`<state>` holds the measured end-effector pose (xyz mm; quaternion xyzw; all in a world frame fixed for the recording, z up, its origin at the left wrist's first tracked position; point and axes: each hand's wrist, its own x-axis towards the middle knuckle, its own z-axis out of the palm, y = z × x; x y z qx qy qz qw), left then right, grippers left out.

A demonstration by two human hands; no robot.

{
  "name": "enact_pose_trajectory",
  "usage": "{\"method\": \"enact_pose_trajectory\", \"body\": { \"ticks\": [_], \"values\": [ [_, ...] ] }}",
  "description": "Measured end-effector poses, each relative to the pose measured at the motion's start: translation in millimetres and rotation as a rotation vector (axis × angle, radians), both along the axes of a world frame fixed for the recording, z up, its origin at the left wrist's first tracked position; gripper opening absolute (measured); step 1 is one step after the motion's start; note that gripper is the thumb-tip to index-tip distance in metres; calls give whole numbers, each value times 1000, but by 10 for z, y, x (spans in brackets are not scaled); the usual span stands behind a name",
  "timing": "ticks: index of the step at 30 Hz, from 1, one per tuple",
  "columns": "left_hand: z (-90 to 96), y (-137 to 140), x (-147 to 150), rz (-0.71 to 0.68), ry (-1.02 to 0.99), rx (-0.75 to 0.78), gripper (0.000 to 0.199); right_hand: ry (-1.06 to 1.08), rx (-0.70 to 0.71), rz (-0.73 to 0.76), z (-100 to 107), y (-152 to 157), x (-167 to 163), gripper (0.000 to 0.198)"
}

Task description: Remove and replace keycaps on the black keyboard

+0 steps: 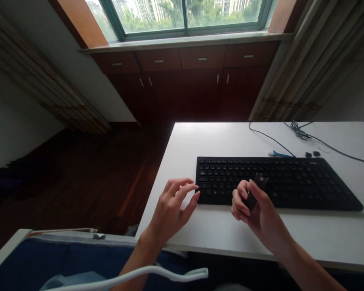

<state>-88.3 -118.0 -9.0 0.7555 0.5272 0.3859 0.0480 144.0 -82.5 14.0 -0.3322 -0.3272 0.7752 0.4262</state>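
Note:
A black keyboard (286, 184) lies flat on the white table. At its left edge is my left hand (176, 200), with the fingers apart and the tips at or very near the corner; I cannot tell whether they touch. My right hand (261, 210) is closed around a small dark object (261, 181) with a see-through-looking end that sticks out above the thumb. This hand is over the front edge of the keyboard, and the fingers cover most of what it holds. Behind the keyboard lie a small blue-handled brush (280, 154) and two small black keycap-like pieces (312, 154).
A thin bent wire (323, 150) lies beside the black pieces. Black cable (300, 131) is bundled at the back of the white table (206, 139). A white tube (170, 273) crosses the foreground. Dark red cabinets (188, 89) stand beneath the window.

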Motion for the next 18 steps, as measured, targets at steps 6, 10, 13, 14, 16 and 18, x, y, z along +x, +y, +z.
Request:
{"method": "enact_pose_trajectory", "body": {
  "ticks": [6, 10, 13, 14, 16, 18],
  "values": [
    [-37, -11, 11, 36, -29, -71, 21, -132, 294, -82, 133, 238, -328, 36],
    [-51, -1, -14, 93, -85, -96, 15, -101, 289, -23, 201, 359, -553, 41],
    [-66, 13, -29, 102, -121, -104, 13, -109, 312, 33, 221, 419, -666, 52],
    [-70, 17, -30, 102, -131, -104, 12, -119, 324, 36, 219, 431, -692, 50],
    [-74, 20, -27, 98, -146, -104, 12, -129, 345, 23, 209, 445, -729, 42],
    [-72, 20, -22, 88, -153, -106, 12, -124, 362, 1, 197, 453, -745, 40]
  ]
}}
